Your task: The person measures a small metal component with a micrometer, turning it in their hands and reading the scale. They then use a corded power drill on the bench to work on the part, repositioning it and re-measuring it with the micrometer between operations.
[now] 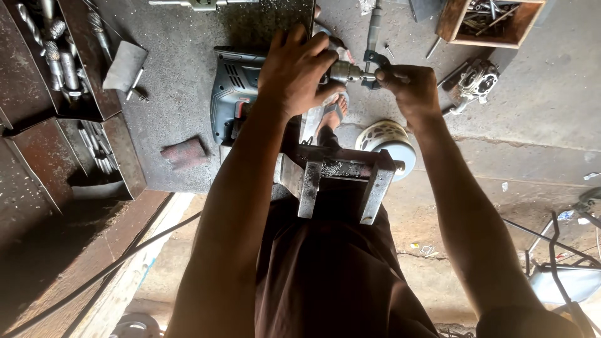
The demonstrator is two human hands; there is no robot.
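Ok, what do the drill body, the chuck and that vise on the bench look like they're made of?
The drill body under the left hand looks like moulded plastic: matte blue-grey with vent slots. The chuck, which the right hand is working on with a chuck key, looks like bare steel, grey with a dull shine. The vise looks like heavy iron or steel, worn grey and dusted with filings.

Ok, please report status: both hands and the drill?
Left hand grips drill near chuck. Right hand holds chuck key at chuck. Nothing blocking.

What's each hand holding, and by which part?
Left hand grips the electric drill at its front end, behind the chuck. Right hand pinches the chuck key at the chuck.
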